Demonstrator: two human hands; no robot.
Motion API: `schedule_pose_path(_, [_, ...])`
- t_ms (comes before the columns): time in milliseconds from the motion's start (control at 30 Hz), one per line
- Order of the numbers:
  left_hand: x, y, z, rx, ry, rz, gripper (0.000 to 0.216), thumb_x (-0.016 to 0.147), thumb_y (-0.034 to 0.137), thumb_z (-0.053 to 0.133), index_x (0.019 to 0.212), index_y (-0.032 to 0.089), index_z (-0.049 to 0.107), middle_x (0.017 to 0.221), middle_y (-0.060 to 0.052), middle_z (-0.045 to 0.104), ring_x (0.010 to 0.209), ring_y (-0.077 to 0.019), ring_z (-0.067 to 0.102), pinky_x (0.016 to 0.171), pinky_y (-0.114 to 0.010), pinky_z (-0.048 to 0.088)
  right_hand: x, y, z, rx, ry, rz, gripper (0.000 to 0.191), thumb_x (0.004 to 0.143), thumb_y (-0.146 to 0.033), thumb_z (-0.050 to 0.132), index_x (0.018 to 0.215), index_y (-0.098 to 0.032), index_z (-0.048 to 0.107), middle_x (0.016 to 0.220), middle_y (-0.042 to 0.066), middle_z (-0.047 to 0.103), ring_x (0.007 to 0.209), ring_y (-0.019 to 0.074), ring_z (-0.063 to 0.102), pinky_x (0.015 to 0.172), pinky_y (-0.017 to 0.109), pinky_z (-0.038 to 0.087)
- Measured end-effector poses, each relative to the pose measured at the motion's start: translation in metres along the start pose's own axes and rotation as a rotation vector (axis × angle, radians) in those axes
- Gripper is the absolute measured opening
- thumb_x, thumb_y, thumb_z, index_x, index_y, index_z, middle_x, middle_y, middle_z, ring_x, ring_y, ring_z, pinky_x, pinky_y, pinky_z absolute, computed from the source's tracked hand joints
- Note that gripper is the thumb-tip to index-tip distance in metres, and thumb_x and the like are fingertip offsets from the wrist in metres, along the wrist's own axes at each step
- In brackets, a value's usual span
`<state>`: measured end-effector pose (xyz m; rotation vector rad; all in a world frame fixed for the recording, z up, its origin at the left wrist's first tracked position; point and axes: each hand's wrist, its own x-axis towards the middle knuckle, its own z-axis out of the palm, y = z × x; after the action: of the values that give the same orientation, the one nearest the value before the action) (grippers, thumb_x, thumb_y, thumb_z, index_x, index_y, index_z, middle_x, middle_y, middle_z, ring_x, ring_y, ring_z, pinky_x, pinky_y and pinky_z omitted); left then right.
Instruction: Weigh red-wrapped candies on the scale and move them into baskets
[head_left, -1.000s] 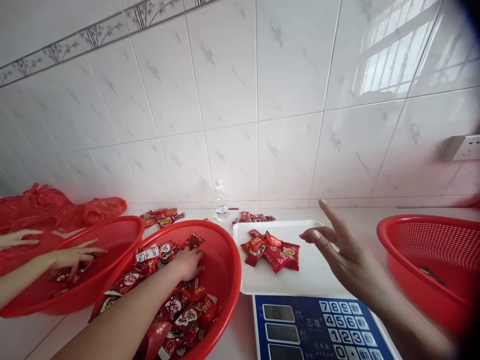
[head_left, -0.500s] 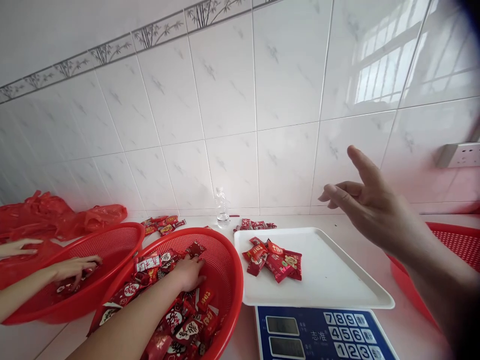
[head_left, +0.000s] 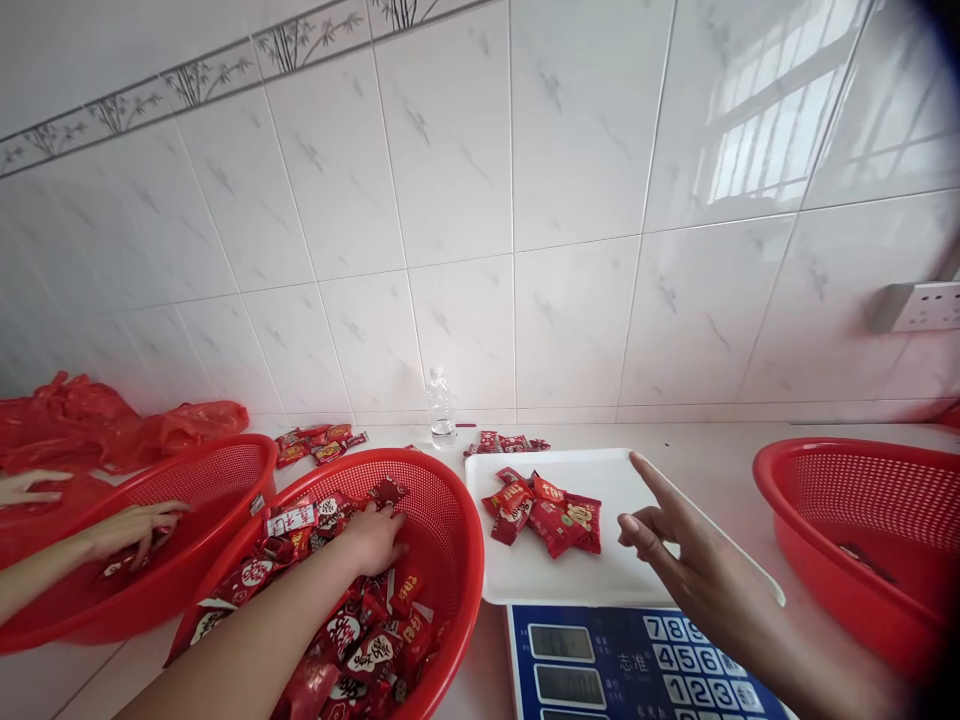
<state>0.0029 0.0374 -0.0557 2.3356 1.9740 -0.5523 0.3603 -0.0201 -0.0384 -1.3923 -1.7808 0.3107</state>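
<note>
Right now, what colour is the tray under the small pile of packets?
The tray is plain white; it shows best in the head view.

Glossy plastic-film wrappers (head_left: 373, 655) at my left hand (head_left: 375, 542). 3 baskets (head_left: 474, 570): perforated plastic, smooth rims. Tray (head_left: 540, 580): smooth plastic. Wall tiles (head_left: 457, 150): smooth, glossy, reflective.

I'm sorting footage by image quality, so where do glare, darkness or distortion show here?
Head view: a bright window reflection glares off the wall tiles at upper right; head view: the right-hand corners fall to black; head view: tile lines lean and the white tray looks stretched toward the right, perhaps from a wide lens; head view: digits on the scale display are too faint to read surely.
</note>
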Motion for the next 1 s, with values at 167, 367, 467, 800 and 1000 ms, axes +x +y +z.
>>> schedule_pose_path(167, [-0.001,0.001,0.000,-0.010,-0.008,-0.004,0.054,0.084,0.042,0.044,0.130,0.016,0.048,0.134,-0.015,0.049,0.122,-0.0391,0.042,0.096,-0.049,0.039,-0.007,0.001,0.002,-0.005,-0.003,0.002,0.068,0.090,-0.053,0.037,0.146,-0.019,0.018,0.071,0.001,0.065,0.059,0.0155,0.060,0.058,0.029,0.049])
schedule_pose_path(367, [-0.001,0.001,0.000,-0.002,0.016,-0.005,0.050,0.083,0.042,0.046,0.127,0.019,0.051,0.130,-0.013,0.052,0.119,-0.0368,0.045,0.095,-0.048,0.039,-0.008,-0.001,0.005,0.007,0.007,0.001,0.067,0.090,-0.054,0.036,0.146,-0.020,0.019,0.071,0.002,0.065,0.059,0.0163,0.059,0.058,0.031,0.049])
schedule_pose_path(467, [-0.002,0.001,-0.001,0.000,0.010,-0.001,0.051,0.083,0.042,0.045,0.128,0.017,0.051,0.131,-0.014,0.052,0.120,-0.0377,0.044,0.096,-0.048,0.039,-0.008,-0.003,0.005,0.019,0.010,0.024,0.068,0.089,-0.055,0.036,0.145,-0.021,0.021,0.071,0.002,0.065,0.059,0.0164,0.059,0.058,0.031,0.048])
schedule_pose_path(800, [-0.003,0.001,-0.001,-0.029,0.009,0.005,0.054,0.083,0.042,0.044,0.132,0.020,0.047,0.134,-0.013,0.050,0.122,-0.0371,0.042,0.096,-0.048,0.039,-0.001,-0.007,0.000,0.023,0.012,-0.015,0.068,0.090,-0.055,0.035,0.144,-0.016,0.021,0.068,0.002,0.065,0.058,0.0169,0.059,0.056,0.031,0.048])
schedule_pose_path(1000, [-0.002,0.001,0.000,-0.036,0.023,0.003,0.055,0.083,0.041,0.044,0.132,0.017,0.047,0.134,-0.013,0.050,0.121,-0.0386,0.042,0.097,-0.049,0.038,0.003,-0.010,-0.002,0.026,0.003,-0.006,0.072,0.088,-0.058,0.034,0.144,-0.014,0.025,0.066,0.001,0.065,0.057,0.0174,0.060,0.055,0.031,0.048])
